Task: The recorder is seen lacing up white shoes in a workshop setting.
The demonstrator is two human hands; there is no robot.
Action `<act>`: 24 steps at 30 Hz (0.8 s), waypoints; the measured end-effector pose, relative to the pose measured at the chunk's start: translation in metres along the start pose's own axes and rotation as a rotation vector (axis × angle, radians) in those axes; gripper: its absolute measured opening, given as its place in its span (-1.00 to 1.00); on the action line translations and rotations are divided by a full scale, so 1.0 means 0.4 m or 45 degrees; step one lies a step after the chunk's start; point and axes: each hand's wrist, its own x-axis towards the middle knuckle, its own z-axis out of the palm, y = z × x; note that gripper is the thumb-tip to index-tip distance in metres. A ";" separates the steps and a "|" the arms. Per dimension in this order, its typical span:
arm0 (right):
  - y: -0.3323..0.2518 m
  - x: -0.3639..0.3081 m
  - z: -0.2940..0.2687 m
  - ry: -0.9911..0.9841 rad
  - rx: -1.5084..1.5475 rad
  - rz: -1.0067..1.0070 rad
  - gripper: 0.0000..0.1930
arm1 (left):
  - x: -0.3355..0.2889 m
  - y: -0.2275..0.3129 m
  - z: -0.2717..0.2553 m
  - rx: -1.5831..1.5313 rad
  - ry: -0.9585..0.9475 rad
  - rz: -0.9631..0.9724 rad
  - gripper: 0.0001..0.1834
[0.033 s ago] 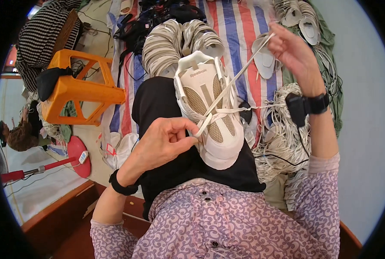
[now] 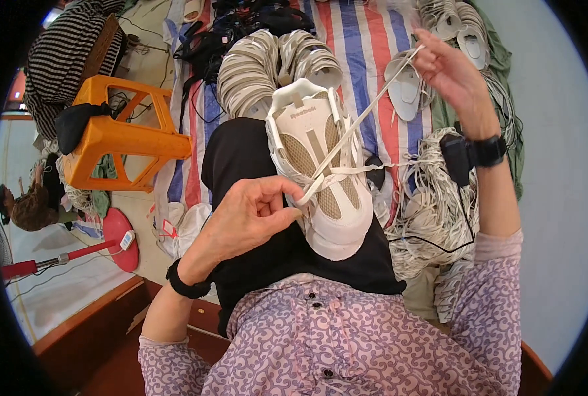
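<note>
A white and beige sneaker upper [image 2: 337, 228] rests on my lap, toe toward me, with tan mesh panels on its front. My left hand [image 2: 244, 214] is at its left edge, thumb and forefinger pinching a loop of the white shoelace. From there the shoelace [image 2: 373, 105] runs taut up to the right, into the closed fingers of my right hand [image 2: 449, 72], which is raised well clear of the upper. A second length of lace stretches sideways from the lower eyelets to the right.
Curved rows of stacked shoe uppers [image 2: 248, 72] stand beyond my knees on a striped sheet [image 2: 357, 49]. A tangled heap of white laces [image 2: 426, 224] lies on the right. To the left are an orange stool [image 2: 119, 155] and a red round base [image 2: 124, 231]; another person [image 2: 36, 204] sits farther off.
My right hand has shifted slightly up and to the right, still drawing the lace taut. My left hand and the upper have stayed nearly in place.
</note>
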 end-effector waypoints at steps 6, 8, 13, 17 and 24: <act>-0.186 0.147 -0.220 0.019 -0.042 -0.097 -0.77 | 0.031 0.018 0.025 -0.114 0.262 0.234 -0.80; -0.089 0.112 -0.112 0.067 -0.711 -0.278 -0.79 | 0.029 0.032 0.028 0.368 0.565 0.570 -0.75; 0.117 -0.133 -0.093 -0.059 -1.701 -0.272 -0.75 | 0.068 0.049 0.063 0.488 0.622 0.721 -0.73; 0.250 -0.306 -0.030 -0.238 -0.968 0.271 -0.82 | 0.093 0.059 0.098 0.533 0.590 0.737 -0.74; 0.310 -0.359 -0.027 -0.136 -1.034 0.141 -0.82 | 0.121 0.084 0.129 1.126 0.699 0.632 -0.74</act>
